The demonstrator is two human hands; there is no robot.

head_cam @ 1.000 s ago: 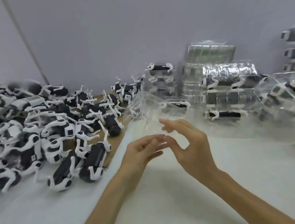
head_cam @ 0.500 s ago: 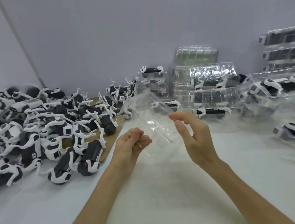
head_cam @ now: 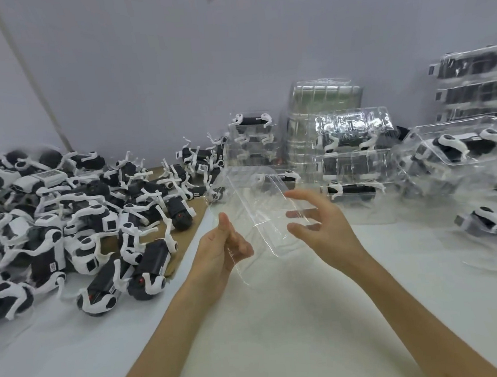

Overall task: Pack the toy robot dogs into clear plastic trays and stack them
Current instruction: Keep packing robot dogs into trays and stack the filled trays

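two hands up over the white table point(head_cam: 281, 319). left hand point(head_cam: 219, 253) grips the left edge of an empty clear tray point(head_cam: 251, 200), thumb up, fingers curled round the rim. right hand point(head_cam: 330, 229) is spread, fingers loosely curved at the tray's right side, cannot tell if they touch it. tray is tilted, off the table, between the two hands. big pile of loose toy dogs point(head_cam: 89, 218), black and white, lies left of the hands, partly on a cardboard sheet point(head_cam: 197, 222). behind the tray, packed trays point(head_cam: 355, 162) stacked with dogs inside, just beside a tall stack of empty trays point(head_cam: 323, 99). smaller packed stack point(head_cam: 252, 137) to their left. at right a tilted tray with a dog point(head_cam: 458, 148), more packed trays point(head_cam: 474, 87) behind it against the wall
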